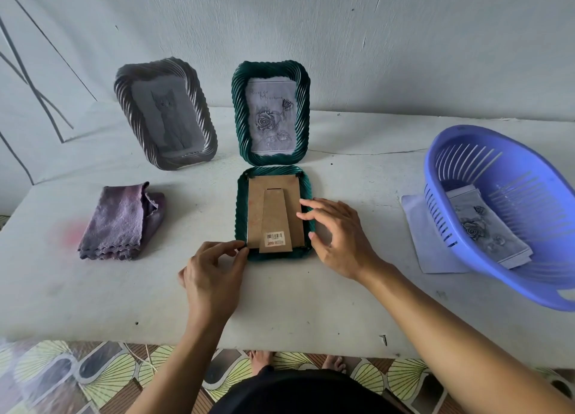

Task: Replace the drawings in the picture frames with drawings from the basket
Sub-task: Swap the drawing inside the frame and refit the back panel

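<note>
A green frame (241, 214) lies face down in the middle of the desk (280, 304), cardboard back (273, 208) up. The left hand (214, 270) pinches the frame's near left corner between thumb and forefinger. The right hand (339, 236) has its fingers (311, 217) apart and relaxed, their tips at the back's right edge.

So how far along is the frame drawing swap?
Maybe done: the standing green frame shows roses, like the drawing in the basket. In hand: the face-down frame, left hand pinching a corner clip, right hand touching its back. Left: probably the grey frame, holding a cat.
</note>
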Tool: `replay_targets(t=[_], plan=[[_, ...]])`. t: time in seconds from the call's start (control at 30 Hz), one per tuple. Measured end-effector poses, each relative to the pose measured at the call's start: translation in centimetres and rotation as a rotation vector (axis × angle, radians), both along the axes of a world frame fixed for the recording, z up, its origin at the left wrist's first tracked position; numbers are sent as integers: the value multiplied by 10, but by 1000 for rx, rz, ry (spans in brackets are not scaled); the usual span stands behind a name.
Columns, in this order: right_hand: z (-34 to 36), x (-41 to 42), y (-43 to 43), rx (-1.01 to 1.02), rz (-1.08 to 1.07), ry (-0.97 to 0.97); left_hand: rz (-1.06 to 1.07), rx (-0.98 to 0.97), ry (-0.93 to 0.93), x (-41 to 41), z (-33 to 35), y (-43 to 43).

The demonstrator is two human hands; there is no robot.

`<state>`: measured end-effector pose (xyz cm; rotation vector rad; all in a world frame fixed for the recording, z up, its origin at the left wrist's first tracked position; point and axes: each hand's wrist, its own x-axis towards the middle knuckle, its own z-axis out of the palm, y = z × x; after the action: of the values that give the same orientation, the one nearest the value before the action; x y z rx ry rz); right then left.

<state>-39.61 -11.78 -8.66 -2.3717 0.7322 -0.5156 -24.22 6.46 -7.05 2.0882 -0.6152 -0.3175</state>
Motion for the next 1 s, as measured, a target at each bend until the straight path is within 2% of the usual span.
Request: replay_targets(t=[0.23,0.47,0.57,0.73,1.0], plan=[[-3,1,1,20,-16,-4,-117,6,-64,11,1,5],[1,1,1,36,-9,20,-296,105,-318,34,-2,7],[2,1,1,40,-11,32,-301,30,-277,37,-7,10],[0,2,4,23,-23,32,-181,-56,-132,22,-7,8],[-2,2,10,-31,-18,56,-64,19,-28,12,-2,-1]])
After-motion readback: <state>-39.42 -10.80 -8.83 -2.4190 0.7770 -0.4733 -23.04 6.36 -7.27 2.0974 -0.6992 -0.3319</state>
